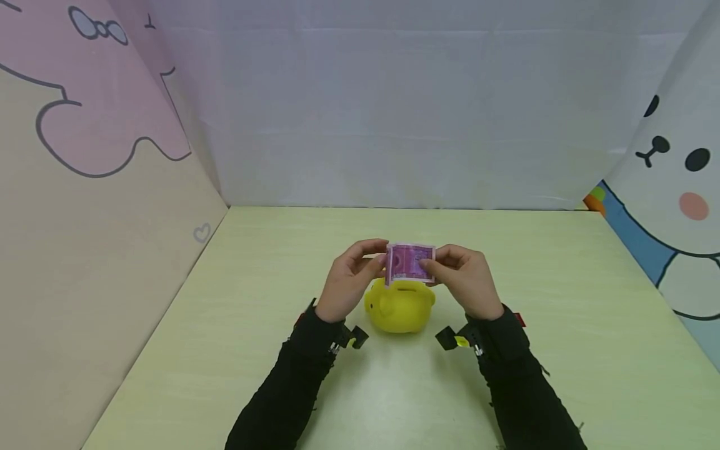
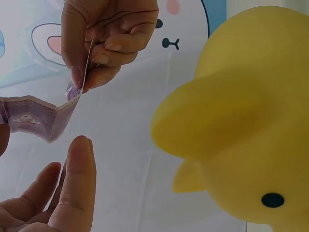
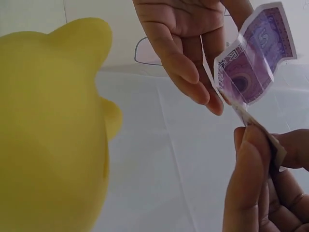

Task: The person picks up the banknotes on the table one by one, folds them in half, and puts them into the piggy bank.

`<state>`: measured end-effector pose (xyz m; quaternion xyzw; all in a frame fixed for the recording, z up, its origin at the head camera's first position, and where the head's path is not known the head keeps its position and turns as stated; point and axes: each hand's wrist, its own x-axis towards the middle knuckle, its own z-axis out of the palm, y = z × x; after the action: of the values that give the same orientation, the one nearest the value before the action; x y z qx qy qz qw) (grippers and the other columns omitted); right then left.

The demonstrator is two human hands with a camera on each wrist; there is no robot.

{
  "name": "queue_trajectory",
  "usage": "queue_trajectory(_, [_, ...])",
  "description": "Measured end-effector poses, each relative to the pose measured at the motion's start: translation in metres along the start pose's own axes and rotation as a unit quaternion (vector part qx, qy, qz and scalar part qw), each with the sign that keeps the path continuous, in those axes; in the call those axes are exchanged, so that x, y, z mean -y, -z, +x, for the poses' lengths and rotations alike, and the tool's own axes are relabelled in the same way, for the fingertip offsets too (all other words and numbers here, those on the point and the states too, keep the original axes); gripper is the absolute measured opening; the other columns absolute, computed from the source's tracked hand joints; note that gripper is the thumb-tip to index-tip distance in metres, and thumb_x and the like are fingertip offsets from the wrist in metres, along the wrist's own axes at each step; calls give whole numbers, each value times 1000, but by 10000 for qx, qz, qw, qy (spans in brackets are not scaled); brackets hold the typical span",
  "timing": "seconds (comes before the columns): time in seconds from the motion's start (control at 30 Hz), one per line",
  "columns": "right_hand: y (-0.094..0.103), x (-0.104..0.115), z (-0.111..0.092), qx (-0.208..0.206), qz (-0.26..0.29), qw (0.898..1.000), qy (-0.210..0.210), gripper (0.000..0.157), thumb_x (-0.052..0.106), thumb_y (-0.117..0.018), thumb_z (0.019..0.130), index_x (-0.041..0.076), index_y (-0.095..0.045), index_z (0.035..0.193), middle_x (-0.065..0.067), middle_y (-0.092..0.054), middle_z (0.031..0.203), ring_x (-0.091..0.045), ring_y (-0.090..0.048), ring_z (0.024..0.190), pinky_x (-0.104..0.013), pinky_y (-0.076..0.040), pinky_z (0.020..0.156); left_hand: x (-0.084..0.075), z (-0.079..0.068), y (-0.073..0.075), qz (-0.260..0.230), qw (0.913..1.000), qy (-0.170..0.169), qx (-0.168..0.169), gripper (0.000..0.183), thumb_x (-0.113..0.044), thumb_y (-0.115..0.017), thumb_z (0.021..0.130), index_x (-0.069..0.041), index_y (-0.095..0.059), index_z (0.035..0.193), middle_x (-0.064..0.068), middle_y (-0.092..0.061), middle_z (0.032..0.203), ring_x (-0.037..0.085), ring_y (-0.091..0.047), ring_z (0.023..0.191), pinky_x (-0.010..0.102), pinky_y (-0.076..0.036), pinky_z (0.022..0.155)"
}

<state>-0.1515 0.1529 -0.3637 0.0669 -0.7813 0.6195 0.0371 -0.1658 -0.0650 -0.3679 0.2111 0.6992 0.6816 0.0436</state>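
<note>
A small purple play banknote (image 1: 411,262), creased and bent, is held up just above and behind a yellow piggy bank (image 1: 400,309). My right hand (image 1: 469,281) pinches the note's right end between thumb and fingers. At the opposite end, my left hand (image 1: 351,278) holds the left edge with thumb and a finger, its other fingers loosely extended. The right wrist view shows the note (image 3: 251,60) folded along its length, with a number 5 on it. In the left wrist view the piggy bank (image 2: 251,106) shows an ear and a black eye. A slot is visible on its back in the head view.
The pale yellow-green table (image 1: 270,262) extends around the piggy bank. A white sheet (image 1: 394,106) hangs behind it. Cartoon-printed panels flank both sides, a pink figure (image 1: 101,125) left and a white bear (image 1: 669,187) right.
</note>
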Motion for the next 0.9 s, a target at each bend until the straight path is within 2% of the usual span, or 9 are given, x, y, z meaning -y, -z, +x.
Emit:
queue_trajectory(0.13, [-1,0,-1,28,-20,10000,14,25,14,-68,93,-10,-66,100,-16,-73,91,-10,-68,70,-24,-59,68,3,1,-4,-47,9998,169,137,40,-13,-54,101,1,-49,138,21,-54,134,32,-64,112,33,-56,93])
queue_trajectory(0.33, [-3,-1,-1,121,80,9998,169,23,11,-67,93,-11,-66,100,-19,-72,93,-9,-69,70,-25,-60,68,6,1,-8,84,9988,422,243,42,-21,-58,99,-4,-52,137,17,-59,130,27,-67,106,31,-57,90])
queue_trajectory(0.43, [-4,-2,-1,159,168,9995,213,20,8,-66,93,-11,-66,99,-13,-72,91,-9,-70,71,-26,-60,68,6,1,-9,139,9986,409,299,41,-21,-59,99,-3,-54,136,18,-61,127,27,-69,102,32,-58,87])
queue_trajectory(0.63, [-4,-3,-1,193,160,9994,228,18,7,-64,94,-10,-65,100,8,-70,82,-10,-67,69,-24,-60,69,7,1,-8,142,9983,408,385,36,-17,-59,99,-1,-58,132,19,-64,121,20,-70,90,30,-59,84])
queue_trajectory(0.9, [-5,-4,-1,146,-11,9997,176,17,8,-65,93,-8,-66,101,5,-70,85,-12,-63,73,-22,-58,70,8,1,-9,164,9981,354,480,33,-16,-58,99,0,-60,128,20,-66,118,21,-69,92,32,-60,83])
